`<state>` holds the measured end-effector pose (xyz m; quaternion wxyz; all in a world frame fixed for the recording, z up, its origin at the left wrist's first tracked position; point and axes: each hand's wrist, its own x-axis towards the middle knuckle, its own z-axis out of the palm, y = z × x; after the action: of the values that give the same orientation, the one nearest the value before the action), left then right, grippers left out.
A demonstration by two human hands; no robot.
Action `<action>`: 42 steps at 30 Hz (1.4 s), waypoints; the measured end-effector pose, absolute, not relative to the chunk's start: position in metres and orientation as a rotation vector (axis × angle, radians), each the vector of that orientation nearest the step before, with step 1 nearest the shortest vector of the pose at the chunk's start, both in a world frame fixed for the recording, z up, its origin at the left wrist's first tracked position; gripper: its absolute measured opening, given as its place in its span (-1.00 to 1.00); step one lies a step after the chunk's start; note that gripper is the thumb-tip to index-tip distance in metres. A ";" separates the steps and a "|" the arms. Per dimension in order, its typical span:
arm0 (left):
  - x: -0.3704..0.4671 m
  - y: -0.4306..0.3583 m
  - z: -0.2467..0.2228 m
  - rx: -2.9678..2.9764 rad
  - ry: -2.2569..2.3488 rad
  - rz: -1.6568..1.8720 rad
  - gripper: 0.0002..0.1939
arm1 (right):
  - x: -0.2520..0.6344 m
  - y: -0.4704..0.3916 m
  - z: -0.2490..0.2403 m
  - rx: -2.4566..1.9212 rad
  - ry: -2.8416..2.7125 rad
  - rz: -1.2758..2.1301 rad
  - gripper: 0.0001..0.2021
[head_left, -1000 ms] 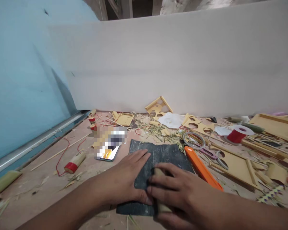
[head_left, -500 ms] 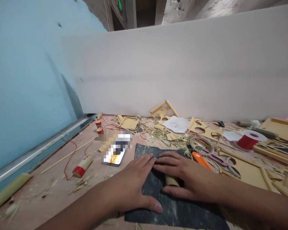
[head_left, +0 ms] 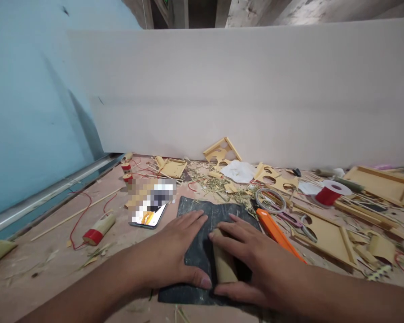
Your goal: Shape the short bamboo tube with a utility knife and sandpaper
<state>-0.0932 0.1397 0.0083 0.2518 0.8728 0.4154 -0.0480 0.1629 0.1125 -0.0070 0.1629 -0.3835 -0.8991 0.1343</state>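
Note:
A black sheet that looks like sandpaper (head_left: 197, 251) lies on the table in front of me. My left hand (head_left: 178, 246) presses flat on its left part, fingers stretched forward and thumb out to the side. On the sheet's right half rests a short bamboo tube (head_left: 225, 262). Around it my right hand (head_left: 252, 255) is curled, fingertips over the far end and thumb at the near end. The palm hides the tube's right side.
Left of the sheet are a phone (head_left: 151, 208) and a red-banded bamboo piece (head_left: 99, 229) with red cord. To the right lie an orange cutter (head_left: 278, 233), a roll of tape (head_left: 271, 200), a red thread spool (head_left: 330, 195) and bamboo trays (head_left: 326, 233). Shavings are scattered behind.
My right hand and the bamboo tube have come nearer to me over the sheet, and more of the tube shows. My left hand stays flat. The whole view has shifted slightly.

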 end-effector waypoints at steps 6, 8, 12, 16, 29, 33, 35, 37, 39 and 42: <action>-0.093 0.140 0.008 2.383 1.145 -0.116 0.25 | 0.170 0.126 -0.005 -1.396 -2.380 0.202 -0.46; -0.093 0.140 0.008 2.387 1.142 -0.107 0.24 | 0.167 0.121 -0.005 -1.229 -2.516 0.258 -0.34; -0.094 0.141 0.006 2.395 1.129 -0.106 0.25 | 0.165 0.119 -0.005 -1.159 -2.592 0.265 -0.37; -0.094 0.140 0.007 2.387 1.155 -0.140 0.25 | 0.165 0.121 -0.007 -1.370 -2.450 0.173 -0.43; -0.093 0.140 0.010 2.383 1.148 -0.128 0.23 | 0.166 0.120 0.001 -0.972 -2.748 0.279 -0.36; -0.094 0.141 0.009 2.386 1.150 -0.138 0.26 | 0.166 0.120 0.002 -1.422 -2.501 0.122 -0.46; -0.094 0.141 0.008 2.386 1.153 -0.155 0.26 | 0.163 0.114 0.002 -1.207 -2.602 0.218 -0.41; -0.094 0.141 0.009 2.388 1.158 -0.173 0.26 | 0.161 0.113 0.001 -0.975 -2.723 0.360 -0.35; -0.093 0.140 0.010 2.393 1.161 -0.181 0.27 | 0.163 0.118 0.001 -1.098 -2.669 0.263 -0.38; -0.093 0.139 0.011 2.395 1.163 -0.176 0.28 | 0.164 0.123 0.000 -1.463 -2.476 0.112 -0.50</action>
<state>-0.0930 0.1391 0.0105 0.2347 0.8725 0.4237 -0.0640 0.1639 0.1231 0.0001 0.1313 -0.5039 -0.8529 0.0386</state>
